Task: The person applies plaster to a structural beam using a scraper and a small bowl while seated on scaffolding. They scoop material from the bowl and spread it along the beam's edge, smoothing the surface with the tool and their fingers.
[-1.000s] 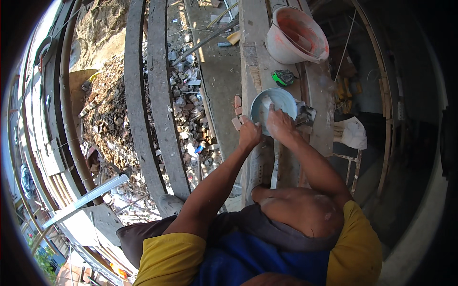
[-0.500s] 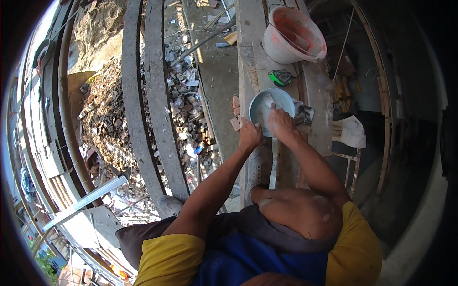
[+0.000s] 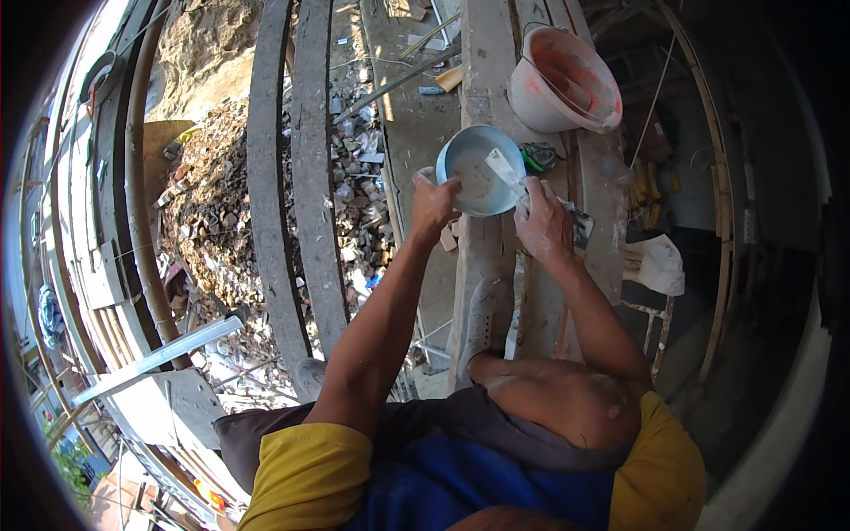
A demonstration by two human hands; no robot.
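Observation:
A light blue bowl [image 3: 478,134] is tipped over the wooden planks, its inside smeared with a thin pale residue. My left hand [image 3: 434,203] grips the bowl's left rim, thumb over the edge. In my right hand [image 3: 544,221] is a putty knife [image 3: 505,166], its blade coated white and lying over the right part of the bowl. The fingers wrap its handle, which is mostly hidden. Just beyond the right rim lies a green and black tape measure [image 3: 540,157], partly covered by the bowl.
A whitish bucket [image 3: 531,93] with red stains stands farther along the planks [image 3: 482,257]. Brick pieces [image 3: 448,237] lie beside my left hand. Below, rubble [image 3: 212,203] shows past two long beams [image 3: 310,177]. A white cloth bundle [image 3: 657,264] sits at the right.
The bowl has moved away from me and to the left, and its inside now shows more. My right hand has drawn the putty knife toward the right rim.

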